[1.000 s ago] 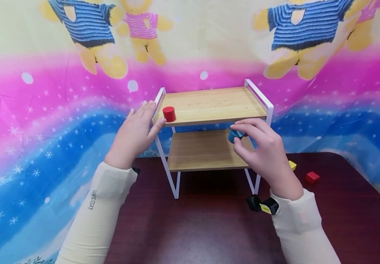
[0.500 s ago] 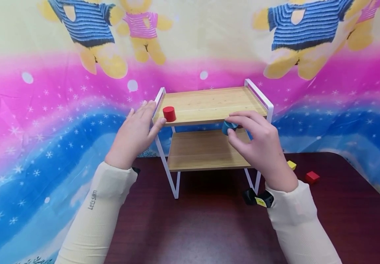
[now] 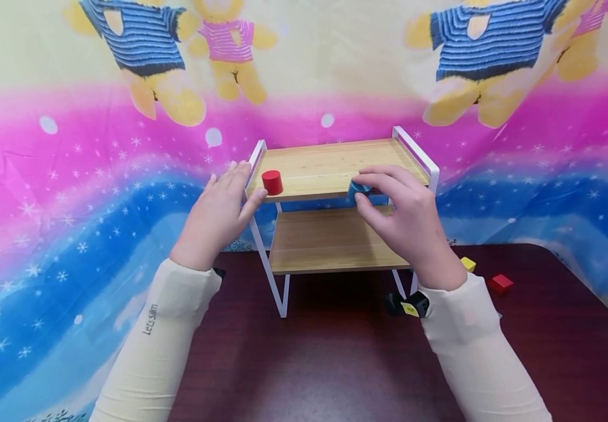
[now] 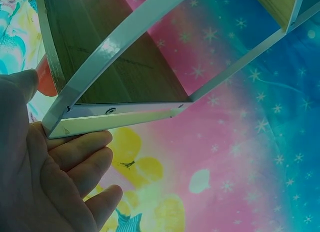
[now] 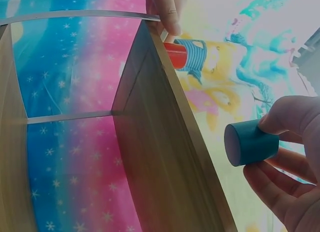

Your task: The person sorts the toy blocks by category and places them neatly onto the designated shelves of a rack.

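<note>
A two-tier wooden shelf [image 3: 335, 240] with white metal side frames stands on the dark table. On the front left corner of its top board sits a red cylinder [image 3: 272, 183]. My left hand [image 3: 218, 214] rests against the left side frame, fingers fairly straight and thumb beside the red cylinder. In the left wrist view those fingers [image 4: 82, 149] lie along the white rail [image 4: 120, 52]. My right hand [image 3: 406, 217] pinches a blue cylinder [image 5: 250, 142] between thumb and fingertips. The right wrist view shows a gap between this cylinder and the top board's edge [image 5: 185, 112].
Right of the shelf, a yellow block [image 3: 468, 264] and a red block [image 3: 501, 284] lie on the table [image 3: 335, 363]. A colourful curtain [image 3: 98, 176] printed with bears hangs close behind the shelf.
My right hand has moved left and upward with the blue cylinder, from in front of the lower shelf to the top board's front edge. The left hand has stayed in place.
</note>
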A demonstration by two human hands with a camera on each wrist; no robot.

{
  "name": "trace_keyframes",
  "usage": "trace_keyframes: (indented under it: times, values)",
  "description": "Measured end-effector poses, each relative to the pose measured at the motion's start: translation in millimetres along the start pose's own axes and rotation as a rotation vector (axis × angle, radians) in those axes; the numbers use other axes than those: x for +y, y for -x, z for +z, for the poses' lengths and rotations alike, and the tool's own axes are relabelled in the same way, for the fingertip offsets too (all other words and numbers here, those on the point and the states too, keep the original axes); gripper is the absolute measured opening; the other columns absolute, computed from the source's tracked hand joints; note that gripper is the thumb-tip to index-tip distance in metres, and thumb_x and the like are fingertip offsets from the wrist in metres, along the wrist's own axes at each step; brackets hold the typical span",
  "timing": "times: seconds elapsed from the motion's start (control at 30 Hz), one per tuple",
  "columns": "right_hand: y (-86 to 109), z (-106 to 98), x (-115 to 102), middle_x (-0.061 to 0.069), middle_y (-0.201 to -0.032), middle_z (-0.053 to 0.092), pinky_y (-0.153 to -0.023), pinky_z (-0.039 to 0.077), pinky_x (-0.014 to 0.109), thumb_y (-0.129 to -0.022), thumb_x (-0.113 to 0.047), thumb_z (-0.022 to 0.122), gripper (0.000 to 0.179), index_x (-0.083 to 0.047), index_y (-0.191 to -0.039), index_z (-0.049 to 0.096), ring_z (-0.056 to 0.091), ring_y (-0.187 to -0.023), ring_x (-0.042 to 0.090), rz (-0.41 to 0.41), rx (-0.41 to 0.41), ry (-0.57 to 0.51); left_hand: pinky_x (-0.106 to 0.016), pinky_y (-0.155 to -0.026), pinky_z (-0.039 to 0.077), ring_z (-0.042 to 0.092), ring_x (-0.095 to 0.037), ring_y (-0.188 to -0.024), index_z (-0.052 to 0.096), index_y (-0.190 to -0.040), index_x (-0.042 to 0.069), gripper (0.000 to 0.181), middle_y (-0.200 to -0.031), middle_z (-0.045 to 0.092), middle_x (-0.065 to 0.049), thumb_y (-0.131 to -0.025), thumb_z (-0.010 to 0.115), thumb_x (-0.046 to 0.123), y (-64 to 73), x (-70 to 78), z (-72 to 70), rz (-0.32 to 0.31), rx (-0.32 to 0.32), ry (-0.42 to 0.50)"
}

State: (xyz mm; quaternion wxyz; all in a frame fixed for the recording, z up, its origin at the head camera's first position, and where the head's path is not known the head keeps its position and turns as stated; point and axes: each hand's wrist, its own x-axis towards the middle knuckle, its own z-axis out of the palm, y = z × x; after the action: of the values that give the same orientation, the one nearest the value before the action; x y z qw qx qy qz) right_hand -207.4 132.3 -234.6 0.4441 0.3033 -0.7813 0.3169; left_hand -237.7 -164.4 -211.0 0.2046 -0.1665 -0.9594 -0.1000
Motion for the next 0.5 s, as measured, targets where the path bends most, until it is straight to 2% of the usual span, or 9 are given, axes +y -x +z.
trace_keyframes:
  times: [0.2, 0.5]
  values:
    - [-7.7, 3, -3, 0.012, -0.122, 0.069, -0.086, 0.059, 0.043, -0.085, -0.004, 0.081, 0.033, -0.002, -0.117, 0.074, 0.067, -0.108, 0.023, -0.017, -0.007, -0.010, -0.055, -0.124, 0.014, 0.021, -0.032, -0.154, 0.028, -0.160, 0.006, 0.073, -0.164, 0.031, -0.016, -0.104, 0.050, 0.047, 0.0, 0.0, 0.3, 0.000, 0.004, -0.002]
    - [-14.9, 9, -4, 0.012, -0.123, 0.069, -0.088, 0.059, 0.042, -0.087, -0.007, 0.080, 0.031, -0.003, -0.118, 0.074, 0.065, -0.111, 0.023, -0.003, -0.036, -0.022, -0.055, -0.124, 0.014, 0.021, -0.032, -0.154, 0.027, -0.160, 0.006, 0.074, -0.163, 0.031, -0.016, -0.103, 0.052, 0.047, -0.4, -0.9, 1.8, 0.003, 0.008, -0.002]
